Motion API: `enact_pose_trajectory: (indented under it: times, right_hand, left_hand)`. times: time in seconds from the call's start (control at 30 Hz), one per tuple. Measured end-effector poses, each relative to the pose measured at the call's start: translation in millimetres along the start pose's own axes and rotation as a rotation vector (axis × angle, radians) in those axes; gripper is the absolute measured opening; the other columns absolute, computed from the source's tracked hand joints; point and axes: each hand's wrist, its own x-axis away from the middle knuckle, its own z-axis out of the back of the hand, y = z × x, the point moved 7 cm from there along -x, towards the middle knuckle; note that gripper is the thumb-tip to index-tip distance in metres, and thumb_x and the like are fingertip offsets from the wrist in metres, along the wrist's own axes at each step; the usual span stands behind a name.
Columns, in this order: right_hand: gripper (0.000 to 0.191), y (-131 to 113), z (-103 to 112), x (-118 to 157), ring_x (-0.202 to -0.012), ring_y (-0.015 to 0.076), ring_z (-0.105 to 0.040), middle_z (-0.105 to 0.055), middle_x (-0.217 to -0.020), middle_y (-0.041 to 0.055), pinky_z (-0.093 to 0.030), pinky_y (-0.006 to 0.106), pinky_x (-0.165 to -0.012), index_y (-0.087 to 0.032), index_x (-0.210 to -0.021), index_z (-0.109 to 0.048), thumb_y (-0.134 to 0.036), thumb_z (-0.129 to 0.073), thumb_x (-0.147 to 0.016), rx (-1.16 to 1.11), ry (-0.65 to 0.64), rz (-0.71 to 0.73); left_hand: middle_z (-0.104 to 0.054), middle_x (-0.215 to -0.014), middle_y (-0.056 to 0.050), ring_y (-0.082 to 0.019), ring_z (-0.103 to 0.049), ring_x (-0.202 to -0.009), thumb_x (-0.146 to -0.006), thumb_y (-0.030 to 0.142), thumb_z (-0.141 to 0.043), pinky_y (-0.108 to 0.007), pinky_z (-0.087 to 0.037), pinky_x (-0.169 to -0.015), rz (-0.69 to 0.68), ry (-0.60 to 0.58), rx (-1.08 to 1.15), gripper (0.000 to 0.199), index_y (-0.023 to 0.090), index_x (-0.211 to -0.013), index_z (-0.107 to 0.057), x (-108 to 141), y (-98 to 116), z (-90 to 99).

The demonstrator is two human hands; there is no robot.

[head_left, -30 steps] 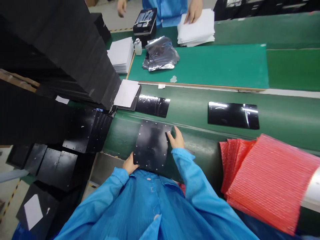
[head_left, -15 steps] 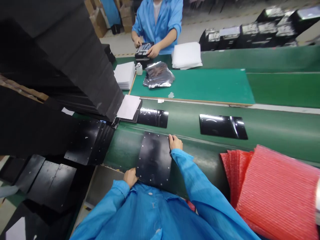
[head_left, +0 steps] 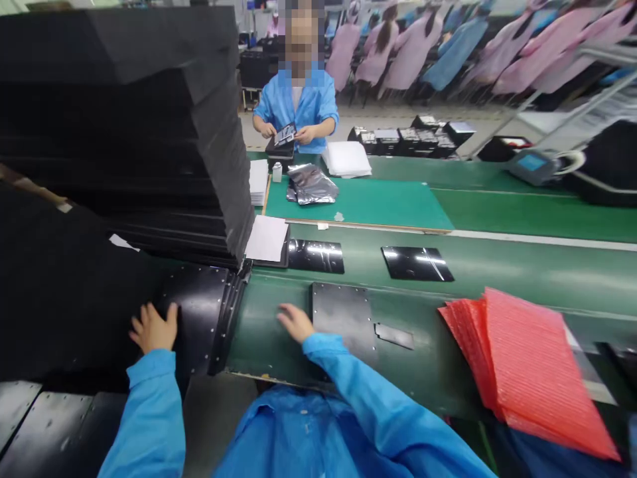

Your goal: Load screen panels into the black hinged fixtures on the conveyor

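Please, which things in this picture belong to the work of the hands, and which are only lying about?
Belonging to the work:
- left hand, at the edge of a black perforated panel
- right hand, beside a black perforated plate

Only lying about:
- red bubble bags
- glossy black panels
- silver bags

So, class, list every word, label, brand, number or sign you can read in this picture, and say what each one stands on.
No text can be read.
The lit blue screen of the device at the far right is too small to read.
The silver foil bag and the white sheet show no legible print.
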Motion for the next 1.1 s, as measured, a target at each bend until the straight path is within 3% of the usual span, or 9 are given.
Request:
enact_pose_trajectory:
  times: [0.1,0.17,0.23,0.37,0.6,0.77,0.87,1.0,1.1]
  right_hand:
    - [0.052,-54,-87,-8,-0.104,0.0258,-0.061,-0.06,-0.122,0.0113,-0.047,0.04,-0.093,-0.018,-0.125,-0.054,-0.039,-0.062,-0.078,-0.153,-0.223,-0.057]
    - [0.051,-73,-109,-15,-0.101,0.0265,-0.062,-0.063,-0.118,0.0112,-0.048,0.039,-0.09,-0.016,-0.123,-0.055,-0.039,-0.062,-0.078,-0.227,-0.228,-0.122]
    - [0.038,-78,-103,-18,-0.097,0.0267,-0.063,-0.067,-0.106,0.0099,-0.048,0.039,-0.088,-0.015,-0.111,-0.062,-0.037,-0.059,-0.08,-0.266,-0.184,-0.165]
    - [0.03,-47,-39,14,-0.095,0.0261,-0.063,-0.069,-0.097,0.0076,-0.047,0.037,-0.087,-0.017,-0.097,-0.066,-0.04,-0.056,-0.08,-0.264,-0.068,-0.182]
    - [0.04,77,80,139,-0.09,0.0294,-0.065,-0.07,-0.095,0.0119,-0.05,0.042,-0.083,-0.017,-0.095,-0.064,-0.05,-0.048,-0.078,-0.179,0.429,-0.41]
    - [0.04,115,132,177,-0.099,0.0284,-0.063,-0.068,-0.105,0.0127,-0.05,0.043,-0.088,-0.017,-0.102,-0.065,-0.046,-0.051,-0.078,-0.06,0.553,-0.436]
    - [0.039,116,186,181,-0.111,0.026,-0.058,-0.062,-0.119,0.0109,-0.045,0.041,-0.096,-0.02,-0.109,-0.064,-0.044,-0.051,-0.082,0.061,0.614,-0.288]
    - [0.05,151,241,166,-0.117,0.0281,-0.052,-0.058,-0.125,0.0138,-0.04,0.044,-0.1,-0.016,-0.123,-0.055,-0.046,-0.051,-0.083,0.236,0.561,-0.237]
    - [0.059,187,233,144,-0.132,0.0339,-0.034,-0.045,-0.14,0.0138,-0.029,0.052,-0.106,-0.018,-0.129,-0.05,-0.045,-0.059,-0.077,0.428,0.338,-0.189]
  left_hand:
    - [-0.036,-0.139,-0.028,-0.042,-0.032,-0.131,-0.078,0.054,-0.047,-0.058,-0.027,-0.104,0.084,-0.08,0.028,0.077,0.003,-0.135,-0.04,29,-30,-12.7]
    - [-0.041,-0.136,-0.027,-0.039,-0.035,-0.13,-0.074,0.06,-0.048,-0.052,-0.03,-0.107,0.122,-0.177,0.234,0.083,0.003,-0.135,-0.04,55,-41,-24.8]
    - [-0.046,-0.133,-0.022,-0.035,-0.04,-0.128,-0.072,0.062,-0.048,-0.046,-0.032,-0.108,0.231,-0.257,0.482,0.082,0.007,-0.133,-0.043,76,-49,-34.1]
    - [-0.056,-0.127,-0.009,-0.028,-0.045,-0.126,-0.07,0.062,-0.054,-0.04,-0.033,-0.108,0.34,-0.414,0.878,0.062,0.02,-0.116,-0.058,109,-26,-55.2]
    - [-0.066,-0.104,-0.009,-0.024,-0.06,-0.102,-0.067,0.066,-0.055,-0.031,-0.049,-0.082,0.189,-0.801,1.011,0.057,0.016,-0.093,-0.066,181,121,-139.3]
    - [-0.067,-0.09,-0.013,-0.025,-0.063,-0.086,-0.059,0.073,-0.054,-0.035,-0.05,-0.074,0.114,-0.817,0.922,0.068,0.012,-0.087,-0.064,202,190,-179.2]
    - [-0.064,-0.103,-0.016,-0.03,-0.058,-0.105,-0.056,0.068,-0.061,-0.042,-0.044,-0.091,0.053,-0.702,0.831,0.064,0.014,-0.088,-0.062,201,208,-176.9]
    - [-0.054,-0.127,-0.015,-0.028,-0.045,-0.124,-0.072,0.053,-0.057,-0.042,-0.032,-0.107,-0.406,-0.584,0.632,0.046,0.017,-0.1,-0.062,231,258,-154.6]
    - [-0.045,-0.138,-0.017,-0.032,-0.036,-0.132,-0.078,0.046,-0.055,-0.052,-0.025,-0.109,-0.722,-0.643,0.273,0.052,0.016,-0.12,-0.057,284,292,-161.1]
